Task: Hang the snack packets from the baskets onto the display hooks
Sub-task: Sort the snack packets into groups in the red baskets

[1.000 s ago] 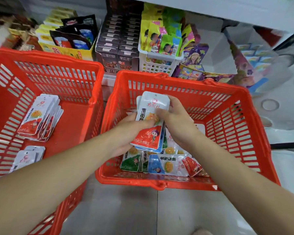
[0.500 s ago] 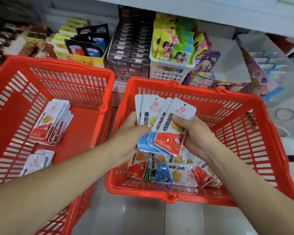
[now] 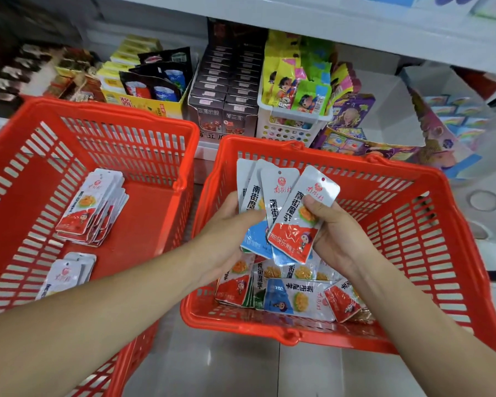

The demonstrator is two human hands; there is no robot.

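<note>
Glossy flat foil packets (image 3: 284, 207), fanned above right slatted red plastic basket (image 3: 430, 242): left hand (image 3: 226, 236) grips fan; right hand (image 3: 335, 233) pinches front packet (image 3: 301, 216).

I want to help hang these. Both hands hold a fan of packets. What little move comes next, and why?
Probably square the fan of packets into one stack. The left hand grips most of them spread apart, the right hand pinches the red-bottomed front packet tilted, so their hang holes don't line up.

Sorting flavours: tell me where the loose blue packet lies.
Head view: the blue packet lies flat at the near end of the right basket, left of a red packet.
</note>
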